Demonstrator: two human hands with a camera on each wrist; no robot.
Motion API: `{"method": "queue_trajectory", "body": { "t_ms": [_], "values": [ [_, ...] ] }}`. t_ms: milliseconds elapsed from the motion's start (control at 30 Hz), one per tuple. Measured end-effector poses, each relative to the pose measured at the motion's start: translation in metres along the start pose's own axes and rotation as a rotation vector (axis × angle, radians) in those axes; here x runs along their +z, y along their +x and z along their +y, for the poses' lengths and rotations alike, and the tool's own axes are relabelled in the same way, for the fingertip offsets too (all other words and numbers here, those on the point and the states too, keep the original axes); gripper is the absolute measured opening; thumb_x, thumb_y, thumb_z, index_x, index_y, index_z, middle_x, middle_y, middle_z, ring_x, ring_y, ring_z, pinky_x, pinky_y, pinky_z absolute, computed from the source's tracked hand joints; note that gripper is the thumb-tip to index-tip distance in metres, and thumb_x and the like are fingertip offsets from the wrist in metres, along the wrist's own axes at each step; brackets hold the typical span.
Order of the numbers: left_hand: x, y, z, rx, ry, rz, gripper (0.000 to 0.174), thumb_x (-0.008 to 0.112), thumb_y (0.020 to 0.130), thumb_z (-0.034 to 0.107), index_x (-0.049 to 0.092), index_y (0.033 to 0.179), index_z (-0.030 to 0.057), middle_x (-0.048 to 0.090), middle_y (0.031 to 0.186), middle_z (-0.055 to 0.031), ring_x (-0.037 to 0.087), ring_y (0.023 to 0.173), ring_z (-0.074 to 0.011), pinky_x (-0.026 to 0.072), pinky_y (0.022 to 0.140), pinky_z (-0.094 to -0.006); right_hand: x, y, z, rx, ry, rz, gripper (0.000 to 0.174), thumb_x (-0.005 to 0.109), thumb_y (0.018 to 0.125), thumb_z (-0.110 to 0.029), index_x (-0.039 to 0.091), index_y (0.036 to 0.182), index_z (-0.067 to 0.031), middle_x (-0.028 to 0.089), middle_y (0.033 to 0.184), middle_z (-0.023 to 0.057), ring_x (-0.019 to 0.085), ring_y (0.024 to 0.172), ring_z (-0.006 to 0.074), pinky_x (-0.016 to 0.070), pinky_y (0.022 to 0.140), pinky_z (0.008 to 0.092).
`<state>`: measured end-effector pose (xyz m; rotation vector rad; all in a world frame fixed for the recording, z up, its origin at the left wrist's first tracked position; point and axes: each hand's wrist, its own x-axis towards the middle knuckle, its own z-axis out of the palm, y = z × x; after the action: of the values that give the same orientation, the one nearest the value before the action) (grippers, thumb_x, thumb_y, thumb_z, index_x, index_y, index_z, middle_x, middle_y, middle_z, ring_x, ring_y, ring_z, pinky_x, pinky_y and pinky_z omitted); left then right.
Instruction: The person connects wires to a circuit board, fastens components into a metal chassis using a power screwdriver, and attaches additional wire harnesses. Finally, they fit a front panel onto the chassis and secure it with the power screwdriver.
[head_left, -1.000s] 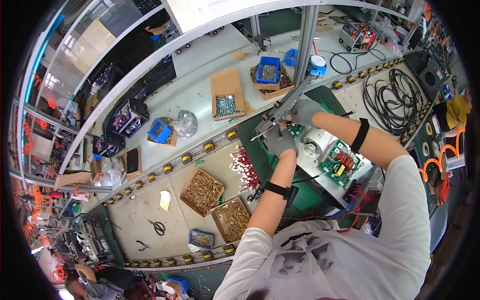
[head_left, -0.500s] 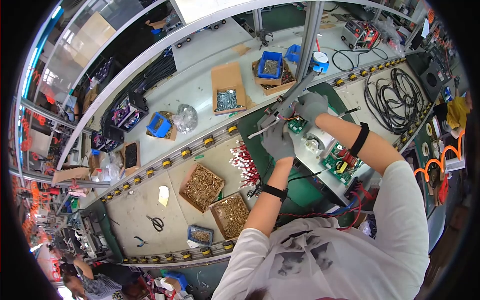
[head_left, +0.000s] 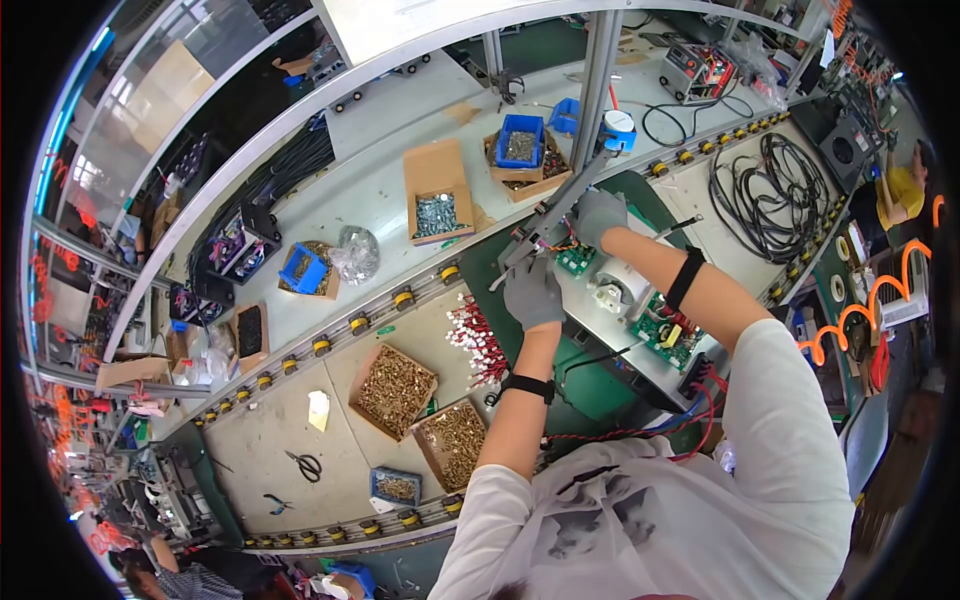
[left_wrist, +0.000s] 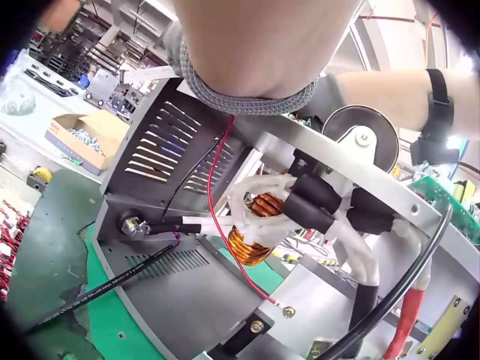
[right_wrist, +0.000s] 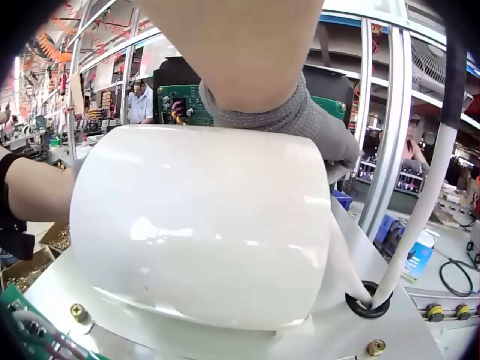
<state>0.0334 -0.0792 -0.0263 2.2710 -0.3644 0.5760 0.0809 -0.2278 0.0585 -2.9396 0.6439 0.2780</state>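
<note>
A dark front panel (head_left: 556, 208) stands tilted at the end of an opened machine chassis (head_left: 600, 318). The gloved left hand (head_left: 533, 292) grips its lower left end; in the left wrist view only the glove cuff (left_wrist: 247, 101) shows clearly, above the vented grey housing (left_wrist: 161, 142), fingers hidden. At the panel's other end the gloved right hand (head_left: 600, 216) holds on, its fingers bent at the edge in the right wrist view (right_wrist: 334, 142). Between hands and body lie a small green board (head_left: 574, 258), a white cylinder (right_wrist: 202, 225) and a larger green board (head_left: 664, 335).
Cartons of brass parts (head_left: 394, 390) and a bundle of red-white connectors (head_left: 476, 340) lie to the left. Behind stand a screw carton (head_left: 436, 214), a blue bin (head_left: 520, 142) and a metal post (head_left: 596, 85). Coiled black cable (head_left: 765, 195) lies right.
The head view has shifted slightly. The left hand has moved from the small board's side to the panel's lower left end; the right hand stays at the panel's other end.
</note>
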Motion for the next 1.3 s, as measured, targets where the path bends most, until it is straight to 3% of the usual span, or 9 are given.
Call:
{"method": "queue_trajectory", "body": {
  "t_ms": [133,233,467,533,633,933,1033,1233,1300],
  "values": [
    [0.001,0.0,-0.001,-0.002,0.009,-0.011,0.018,0.061,0.072,0.011,0.067,0.09,0.01,0.061,0.093,-0.009,0.057,0.088,-0.0301,0.0478,0.073,-0.0404,-0.006,-0.006,-0.004,0.027,0.008,-0.01,0.032,0.058,0.083,-0.034,0.067,0.104,-0.0123,0.065,0.108,0.0119,0.056,0.11,0.0292,0.0318,0.104,0.0472],
    [-0.001,0.001,0.0,-0.009,0.017,-0.042,0.018,0.06,0.073,0.011,0.067,0.09,0.0096,0.061,0.094,-0.0097,0.057,0.088,-0.0306,0.0476,0.073,-0.0406,-0.004,0.002,-0.001,0.054,0.048,-0.035,0.034,0.062,0.078,-0.037,0.068,0.099,-0.0101,0.067,0.1,0.0121,0.061,0.102,0.0287,0.0352,0.101,0.0431],
    [-0.004,0.002,0.002,0.005,0.023,-0.059,0.019,0.058,0.075,0.011,0.066,0.092,0.0098,0.06,0.094,-0.0105,0.057,0.087,-0.0313,0.0474,0.074,-0.041,0.005,0.005,-0.001,0.103,0.139,-0.028,0.033,0.064,0.076,-0.036,0.069,0.097,-0.0098,0.067,0.099,0.013,0.061,0.101,0.029,0.0364,0.098,0.0431],
    [-0.004,0.002,0.002,0.049,0.036,-0.004,0.017,0.062,0.077,0.015,0.067,0.092,0.0099,0.061,0.093,-0.009,0.057,0.082,-0.0305,0.0477,0.069,-0.0403,0.008,0.004,-0.001,0.035,0.079,0.074,0.032,0.064,0.076,-0.034,0.069,0.096,-0.0092,0.067,0.1,0.0135,0.06,0.102,0.0287,0.037,0.097,0.043],
    [-0.004,0.002,0.002,0.035,0.054,-0.026,0.017,0.062,0.077,0.015,0.067,0.093,0.0098,0.061,0.094,-0.0091,0.057,0.083,-0.0307,0.0477,0.069,-0.0403,0.003,0.002,-0.001,-0.012,0.051,0.046,0.029,0.063,0.079,-0.034,0.07,0.093,-0.0091,0.067,0.097,0.0139,0.062,0.098,0.0289,0.0397,0.095,0.0418],
    [-0.005,0.001,0.001,0.02,0.041,-0.043,0.019,0.061,0.077,0.015,0.066,0.095,0.0114,0.06,0.094,-0.0084,0.057,0.084,-0.0306,0.0476,0.07,-0.0405,0.005,0.004,-0.002,0.081,0.117,0.016,0.027,0.062,0.078,-0.025,0.069,0.098,-0.008,0.066,0.103,0.0135,0.062,0.097,0.0306,0.0407,0.095,0.0408],
    [-0.005,0.002,0.0,0.018,0.018,-0.057,0.021,0.057,0.077,0.014,0.067,0.096,0.012,0.061,0.094,-0.0094,0.057,0.085,-0.0316,0.0476,0.073,-0.0414,-0.006,0.002,-0.002,0.146,0.194,-0.076,0.029,0.063,0.077,-0.025,0.068,0.101,-0.0096,0.066,0.106,0.0117,0.062,0.1,0.0292,0.041,0.095,0.0404],
    [-0.006,0.002,-0.001,0.026,0.039,-0.067,0.022,0.057,0.078,0.015,0.067,0.098,0.0132,0.061,0.095,-0.0092,0.057,0.085,-0.0312,0.0478,0.073,-0.0408,-0.015,-0.001,-0.002,0.135,0.182,-0.102,0.038,0.062,0.078,-0.034,0.066,0.106,-0.01,0.066,0.104,0.0114,0.063,0.096,0.0291,0.0471,0.087,0.0382],
    [-0.006,0.002,0.0,0.024,0.031,-0.056,0.022,0.057,0.078,0.015,0.067,0.098,0.0135,0.061,0.094,-0.0091,0.057,0.085,-0.0312,0.0478,0.073,-0.0406,-0.01,0.003,0.0,0.135,0.2,-0.073,0.04,0.063,0.076,-0.038,0.067,0.103,-0.0096,0.067,0.102,0.0114,0.064,0.096,0.0292,0.0452,0.087,0.0398]
  ]
}}
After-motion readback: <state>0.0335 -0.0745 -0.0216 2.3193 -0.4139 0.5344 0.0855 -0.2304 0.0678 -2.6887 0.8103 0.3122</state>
